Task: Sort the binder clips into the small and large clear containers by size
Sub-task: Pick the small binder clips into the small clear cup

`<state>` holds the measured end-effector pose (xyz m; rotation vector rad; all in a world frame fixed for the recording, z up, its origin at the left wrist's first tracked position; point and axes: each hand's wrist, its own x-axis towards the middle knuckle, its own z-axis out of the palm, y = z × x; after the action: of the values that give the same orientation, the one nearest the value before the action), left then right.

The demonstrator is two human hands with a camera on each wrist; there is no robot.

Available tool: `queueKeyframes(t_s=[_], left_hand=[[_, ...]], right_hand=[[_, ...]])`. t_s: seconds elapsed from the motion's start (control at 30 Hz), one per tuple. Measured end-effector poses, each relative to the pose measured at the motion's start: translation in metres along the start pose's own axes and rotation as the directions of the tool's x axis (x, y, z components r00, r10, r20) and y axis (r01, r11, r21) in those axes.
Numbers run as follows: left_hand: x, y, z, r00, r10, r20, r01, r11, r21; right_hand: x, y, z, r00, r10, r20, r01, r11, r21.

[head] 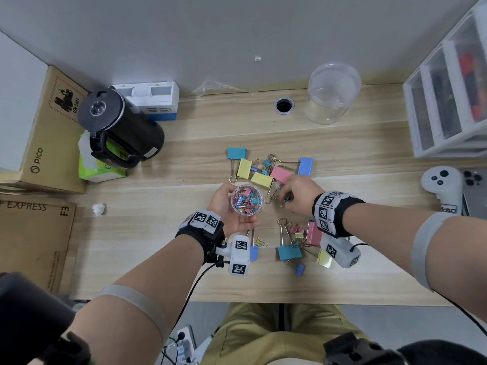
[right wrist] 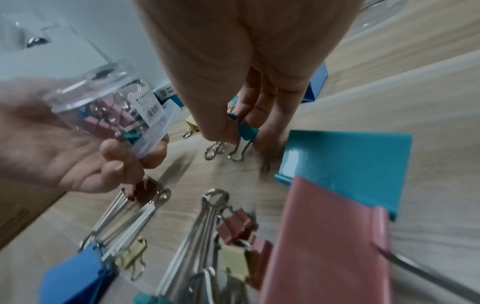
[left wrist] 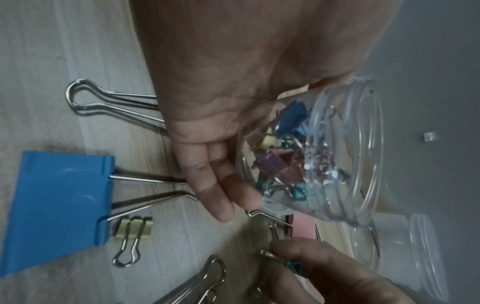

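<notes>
The worktop (head: 355, 154) is pale wood-grain laminate, matt and smooth; the small container (head: 247, 199) is clear, glossy plastic with a printed paper label on its base, and the large container (head: 332, 93) is the same clear plastic, faintly cloudy; the large blue clip (left wrist: 57, 207) has a smooth painted body with a soft sheen and bright, polished wire handles; the small teal clip (right wrist: 246, 131) looks likewise painted metal with shiny wire loops; the kettle (head: 123, 127) is glossy black plastic; the cardboard box (head: 44, 143) is matt brown card; the wrist bands (head: 334, 212) are black cloth
</notes>
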<state>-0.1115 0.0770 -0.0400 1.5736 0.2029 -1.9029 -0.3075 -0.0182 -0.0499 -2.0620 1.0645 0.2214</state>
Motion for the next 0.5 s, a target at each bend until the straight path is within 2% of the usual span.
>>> queueKeyframes(t_s=[0.2,0.33,0.4,0.5], left_hand=[[-0.002,0.004,0.005,1.0,0.027,-0.016,-0.027,1.0,-0.011],[0.001,0.005,0.007,0.997,0.037,-0.06,-0.038,0.999,-0.012],[0.002,0.005,0.009,0.997,0.037,-0.067,-0.037,0.999,-0.008],[0.001,0.005,0.015,0.998,0.038,-0.041,-0.038,0.999,0.007]], right_hand=[[0.002,-0.014,-0.021,0.99,0.048,-0.135,-0.005,0.952,0.306],[0.011,-0.029,-0.043,0.98,0.001,-0.201,0.095,0.878,0.469],[0.013,-0.039,-0.047,0.978,-0.067,-0.199,0.154,0.875,0.458],[0.012,-0.053,-0.04,0.976,-0.196,-0.101,0.217,0.926,0.308]])
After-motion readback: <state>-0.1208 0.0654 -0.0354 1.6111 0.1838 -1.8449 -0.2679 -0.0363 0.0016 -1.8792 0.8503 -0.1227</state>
